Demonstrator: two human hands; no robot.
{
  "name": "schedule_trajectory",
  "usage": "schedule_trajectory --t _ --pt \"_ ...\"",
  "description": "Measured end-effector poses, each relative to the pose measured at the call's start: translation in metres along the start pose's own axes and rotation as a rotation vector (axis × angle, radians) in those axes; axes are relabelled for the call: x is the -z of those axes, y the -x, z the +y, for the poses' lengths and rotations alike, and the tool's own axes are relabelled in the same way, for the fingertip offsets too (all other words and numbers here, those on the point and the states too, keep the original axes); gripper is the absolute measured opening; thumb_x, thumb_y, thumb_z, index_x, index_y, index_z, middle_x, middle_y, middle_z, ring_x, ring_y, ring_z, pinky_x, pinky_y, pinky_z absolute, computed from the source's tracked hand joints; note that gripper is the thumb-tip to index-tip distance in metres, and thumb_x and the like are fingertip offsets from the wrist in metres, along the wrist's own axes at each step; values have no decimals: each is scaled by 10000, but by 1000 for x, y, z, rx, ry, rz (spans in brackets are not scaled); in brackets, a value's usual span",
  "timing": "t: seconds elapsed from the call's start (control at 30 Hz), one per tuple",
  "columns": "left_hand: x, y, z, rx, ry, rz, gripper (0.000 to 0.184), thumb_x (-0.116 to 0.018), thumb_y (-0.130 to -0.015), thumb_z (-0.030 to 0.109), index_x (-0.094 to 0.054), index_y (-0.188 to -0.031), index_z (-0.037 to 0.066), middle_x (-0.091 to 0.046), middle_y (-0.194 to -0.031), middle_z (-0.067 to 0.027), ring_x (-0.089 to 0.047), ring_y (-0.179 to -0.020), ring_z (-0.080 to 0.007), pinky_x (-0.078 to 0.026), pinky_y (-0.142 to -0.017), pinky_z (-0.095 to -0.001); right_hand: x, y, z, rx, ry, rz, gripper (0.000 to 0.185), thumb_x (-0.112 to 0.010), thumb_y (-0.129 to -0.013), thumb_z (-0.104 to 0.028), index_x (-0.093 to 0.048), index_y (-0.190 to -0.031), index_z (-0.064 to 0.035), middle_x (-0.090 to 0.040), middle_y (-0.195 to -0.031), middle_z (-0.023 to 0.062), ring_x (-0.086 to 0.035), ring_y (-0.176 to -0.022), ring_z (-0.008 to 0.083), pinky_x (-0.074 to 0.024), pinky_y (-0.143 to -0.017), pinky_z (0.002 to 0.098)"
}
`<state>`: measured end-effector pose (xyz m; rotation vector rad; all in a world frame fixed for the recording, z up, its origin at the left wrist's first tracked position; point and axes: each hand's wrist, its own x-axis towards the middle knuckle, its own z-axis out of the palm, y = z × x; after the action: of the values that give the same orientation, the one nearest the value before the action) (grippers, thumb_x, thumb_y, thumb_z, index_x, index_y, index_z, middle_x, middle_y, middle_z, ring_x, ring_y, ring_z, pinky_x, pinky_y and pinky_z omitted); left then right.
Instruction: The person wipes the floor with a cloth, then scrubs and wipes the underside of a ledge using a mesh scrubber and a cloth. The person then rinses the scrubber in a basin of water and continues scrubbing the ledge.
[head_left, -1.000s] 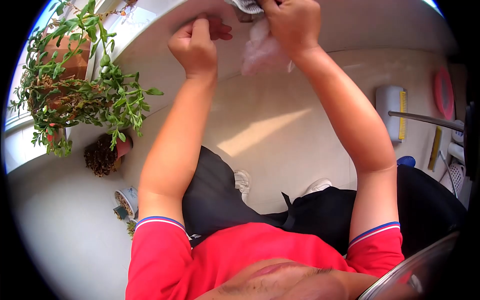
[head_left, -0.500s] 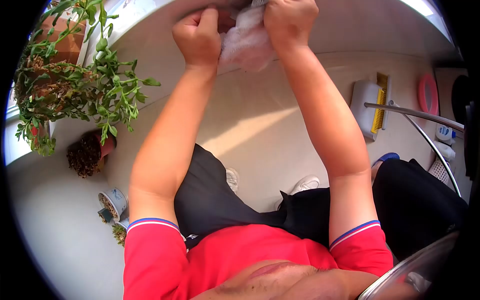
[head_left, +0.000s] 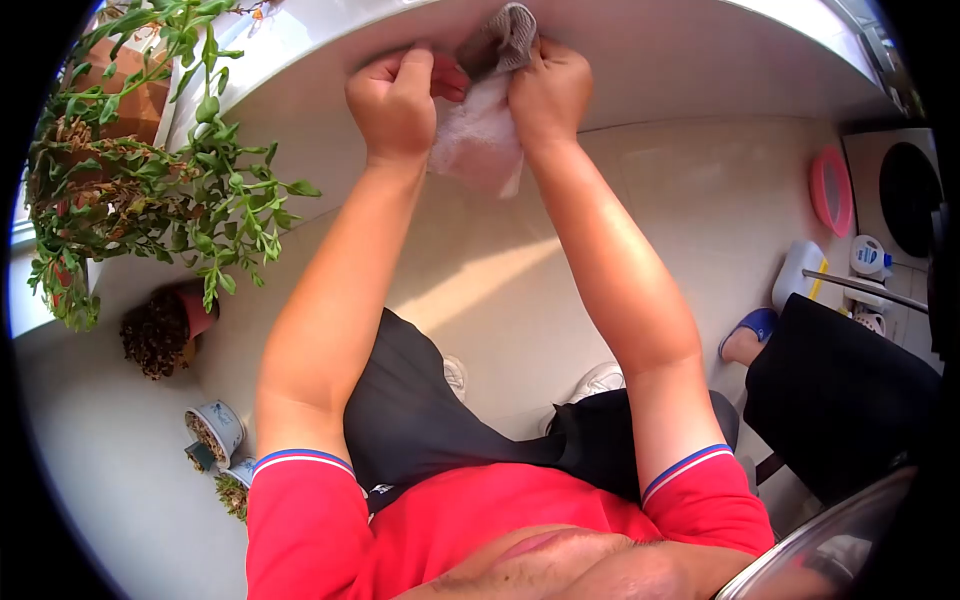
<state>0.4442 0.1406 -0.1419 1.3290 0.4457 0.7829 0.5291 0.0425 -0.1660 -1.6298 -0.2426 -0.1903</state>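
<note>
A fluffy pinkish-white cloth [head_left: 478, 150] hangs between my hands in front of the white ledge. A grey ribbed piece of fabric [head_left: 515, 35] sticks up above it; whether the two are one item I cannot tell. My right hand [head_left: 552, 95] is closed on the fabric from the right, its fingertips hidden. At the cloth's left edge, my left hand [head_left: 395, 105] is closed with the thumb on top and curled fingers against the fabric.
Leafy potted plants [head_left: 200, 170] crowd the left side, with small pots [head_left: 215, 428] below. A white ledge [head_left: 330, 35] curves across the top. At right are another person's foot in a blue slipper [head_left: 752, 330], a white cleaning head on a pole [head_left: 795, 272] and a pink basin [head_left: 831, 190].
Both hands have come lower in view with the cloth, and the right has shifted left, so more grey fabric shows. The cleaning head and the other person's foot have changed position at right.
</note>
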Motion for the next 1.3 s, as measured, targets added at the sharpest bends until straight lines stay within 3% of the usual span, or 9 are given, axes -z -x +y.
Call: schedule_trajectory --t 0.2,0.23,0.37,0.47,0.7,0.93,1.03,1.13,1.3 --pt "2 0 2 18 -38 -43 289 -538 -928 111 -688 -764 -74 -689 -714 -150 -665 -589 -217 -542 -584 -313 -1 7 -2 -98 -38 0 450 -651 -959 -305 -661 -673 43 -615 -556 125 -461 -512 166 -428 -530 389" --pt "3 0 -1 29 -49 -55 306 -558 -946 142 -698 -781 -73 -695 -723 -132 -662 -620 -197 -523 -635 -295 -1 5 0 -93 -41 11 309 -649 -874 -124 -585 -615 32 -508 -556 -34 -444 -532 87 -390 -491 301" --pt "9 -2 -6 -96 -82 -54 411 -665 -961 308 -718 -877 -90 -708 -772 -108 -644 -691 -148 -508 -663 -279 -3 -9 -34 -37 -161 -9 351 -669 -885 -142 -572 -578 -3 -489 -553 -64 -407 -534 59 -352 -469 276" --pt "16 -2 -8 -269 -265 -160 429 -786 -855 379 -747 -875 -48 -714 -741 -73 -628 -662 -127 -508 -630 -278 -12 -5 -35 -84 -191 6 478 -673 -943 -280 -565 -589 23 -477 -514 -8 -382 -510 97 -350 -469 319" --pt "14 -2 17 -27 -474 -314 336 -798 -865 259 -740 -999 -43 -734 -888 -63 -629 -779 -92 -515 -704 -248 -15 12 -37 -115 -270 -29 454 -708 -925 -304 -584 -634 22 -504 -523 70 -417 -491 154 -360 -484 367" --pt "19 -6 8 33 -336 -318 266 -785 -873 207 -749 -998 -26 -724 -876 -34 -613 -754 -76 -503 -690 -231 12 -23 -34 392 265 132 480 -747 -858 -362 -532 -591 -26 -471 -561 137 -379 -518 306 -369 -530 425" --pt "20 -7 4 33 -356 -290 261 -785 -874 209 -751 -984 -25 -719 -864 -26 -606 -748 -71 -497 -688 -230 30 -39 -45 65 -59 -46 468 -725 -924 -207 -485 -557 -43 -480 -504 -6 -393 -483 82 -338 -442 319" --pt "15 -5 -1 53 -364 -269 265 -783 -867 228 -755 -960 -18 -720 -838 -30 -608 -731 -78 -494 -676 -243 21 -19 -41 159 273 -115 521 -742 -861 -410 -536 -582 -22 -469 -559 143 -383 -520 314 -370 -531 430" --pt "18 -2 -1 -16 -408 -268 273 -781 -851 252 -757 -921 -12 -723 -790 -44 -608 -698 -92 -494 -660 -266 36 -41 -39 78 106 44 554 -718 -928 -323 -508 -509 -26 -492 -484 44 -394 -458 105 -312 -433 354"
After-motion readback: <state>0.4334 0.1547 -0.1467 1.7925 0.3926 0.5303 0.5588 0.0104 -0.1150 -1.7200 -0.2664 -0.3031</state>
